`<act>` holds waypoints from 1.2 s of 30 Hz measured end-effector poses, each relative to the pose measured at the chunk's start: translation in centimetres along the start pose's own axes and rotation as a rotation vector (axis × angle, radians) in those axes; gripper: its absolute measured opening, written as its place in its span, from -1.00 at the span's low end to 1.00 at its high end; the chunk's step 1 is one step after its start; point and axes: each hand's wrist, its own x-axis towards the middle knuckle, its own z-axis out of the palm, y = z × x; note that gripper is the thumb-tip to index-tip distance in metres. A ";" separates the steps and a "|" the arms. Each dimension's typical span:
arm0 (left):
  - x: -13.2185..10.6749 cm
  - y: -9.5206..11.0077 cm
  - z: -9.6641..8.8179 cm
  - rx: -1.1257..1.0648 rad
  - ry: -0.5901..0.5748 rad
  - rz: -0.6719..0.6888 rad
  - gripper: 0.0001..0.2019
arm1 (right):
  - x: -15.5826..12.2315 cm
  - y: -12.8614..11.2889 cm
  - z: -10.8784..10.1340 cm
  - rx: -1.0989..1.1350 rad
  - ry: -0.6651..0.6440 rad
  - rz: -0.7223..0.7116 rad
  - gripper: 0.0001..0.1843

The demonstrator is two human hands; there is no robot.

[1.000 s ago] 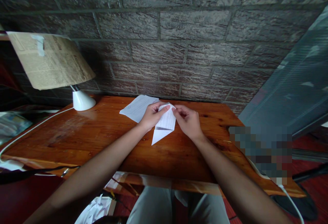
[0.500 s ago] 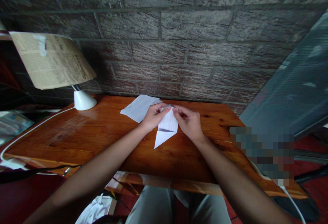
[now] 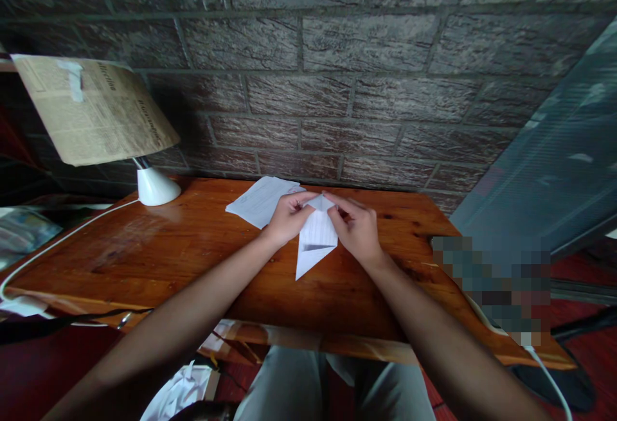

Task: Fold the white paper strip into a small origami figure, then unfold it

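Left hand (image 3: 288,217) and right hand (image 3: 357,227) are pinching the top of a folded white paper (image 3: 318,231) between thumbs and fingers, one at each upper edge, with a small peak of paper showing between the fingertips. The paper is sitting between the hands and reaching down toward the near edge, its lower flap narrowing to a point beneath a dark slit; whether its underside is touching the table (image 3: 385,305) cannot be told.

Careful handling here is probably calling for equal pressure from both thumbs: lining up the layers at the peak first, then pressing the crease outward from the middle so that neither side is sliding ahead of the other. Squeezing too hard would likely be crumpling the tip, while a loose grip may be letting the lower flap open further, judging by that slit.

Just beyond the left hand, several loose white sheets (image 3: 258,201) are lying on the table, close to the fingers. Farther to the left of the hands, a newsprint-shaded lamp (image 3: 110,122) is standing on a white base. Well to the right, a bluish panel (image 3: 544,144) is slanting upward, and a gray brick wall (image 3: 322,103) is filling the background beyond the hands.
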 end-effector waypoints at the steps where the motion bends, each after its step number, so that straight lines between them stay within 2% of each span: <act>1: 0.1 -0.2 0.0 -0.035 0.015 -0.015 -0.68 | 0.0 -0.1 -0.1 -0.012 -0.008 -0.022 -0.68; 6: 0.4 -0.8 -0.3 -0.179 0.036 -0.076 -0.69 | 0.1 -0.1 -0.2 -0.004 -0.001 -0.004 -0.69; 12: 0.5 -0.8 -0.5 -0.167 0.033 -0.060 -0.70 | 0.2 0.2 -0.2 0.047 0.010 0.048 -0.72; 18: 0.4 0.5 -0.9 0.051 0.016 0.045 -0.62 | 0.2 0.8 0.2 0.132 -0.032 0.101 -0.72; 22: 0.5 0.8 -1.5 0.200 -0.040 0.120 -0.73 | 0.3 1.2 0.3 0.120 -0.041 0.145 -0.69; 29: 0.6 0.0 -1.9 0.244 -0.117 0.149 -0.70 | 0.4 1.4 0.2 0.160 -0.033 0.175 -0.69; 36: 0.5 0.1 -1.9 0.253 -0.094 0.156 -0.68 | 0.5 1.7 0.4 0.340 -0.043 0.246 -0.65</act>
